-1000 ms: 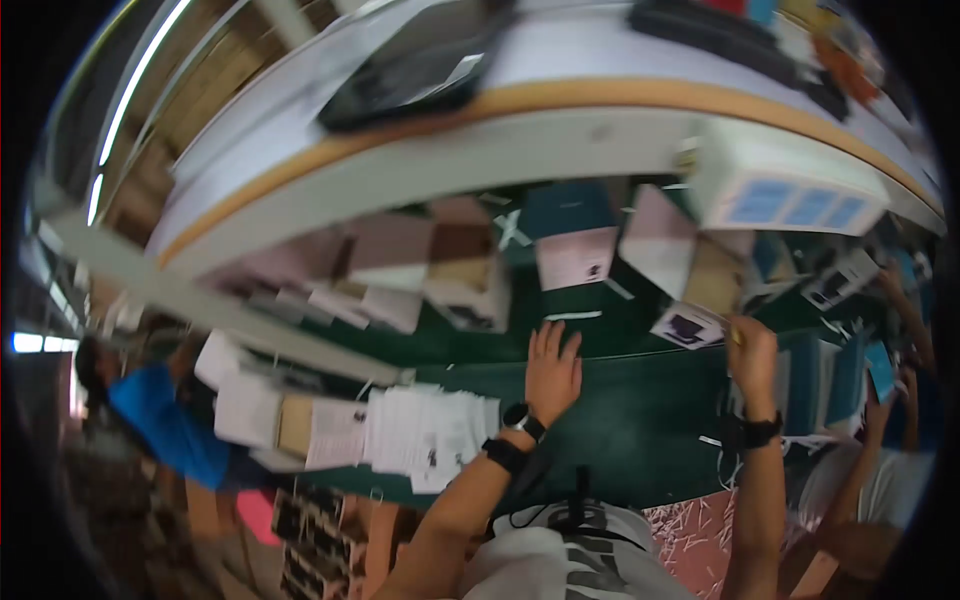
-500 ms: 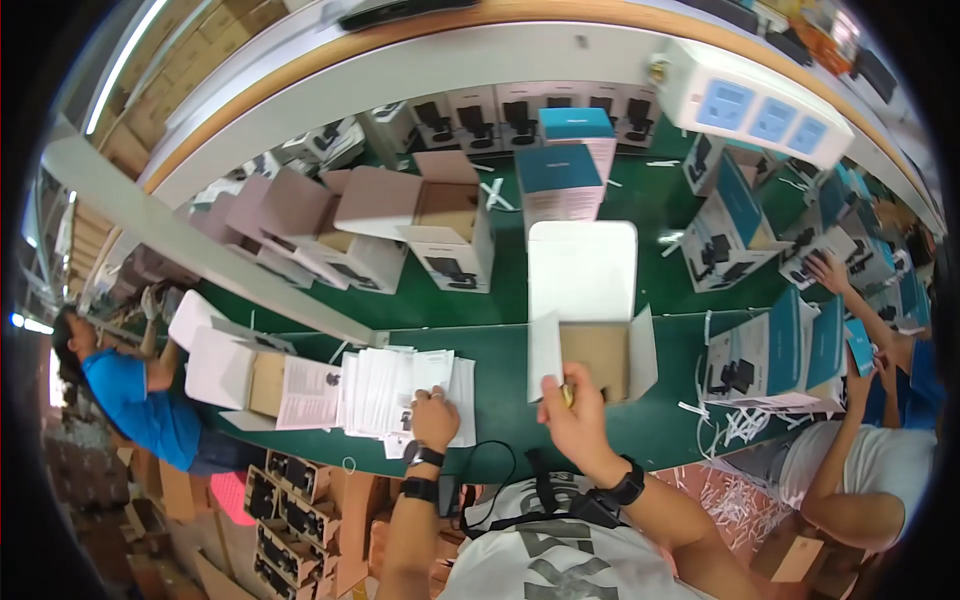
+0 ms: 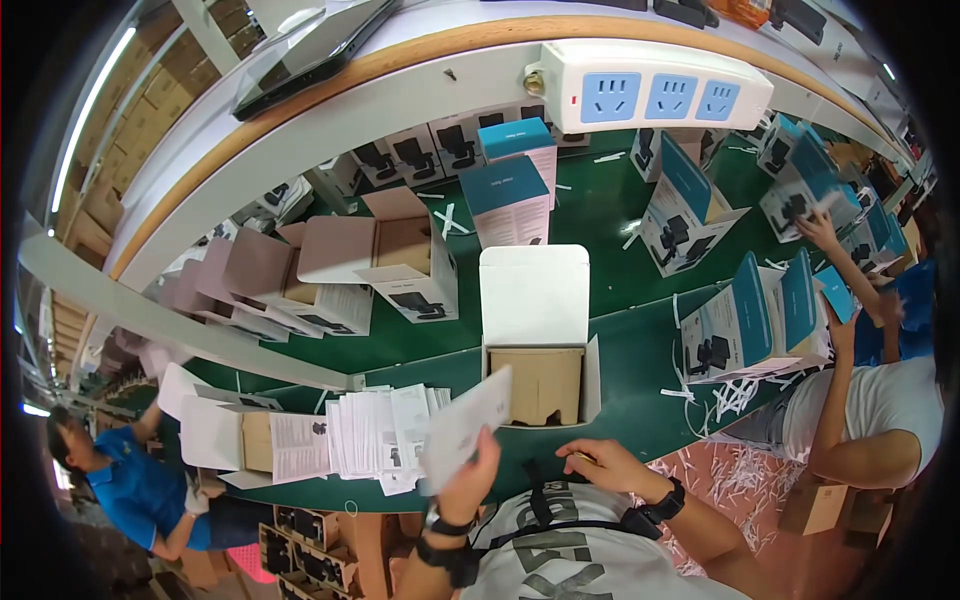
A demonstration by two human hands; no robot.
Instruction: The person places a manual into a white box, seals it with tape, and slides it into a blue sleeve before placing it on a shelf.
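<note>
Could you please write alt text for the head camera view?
A person's left hand holds a white printed paper leaflet near an open white cardboard box on a green table; the right hand holds a small yellowish object. A pile of white printed papers lies to the left.

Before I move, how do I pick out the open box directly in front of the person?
Find the green bench and follow its near edge to the middle. Between the white leaflets and the teal-flapped boxes sits an open white box with brown cardboard inside. Its lid extends from the far side, while the open boxes on the left have lids swung leftward.
</note>
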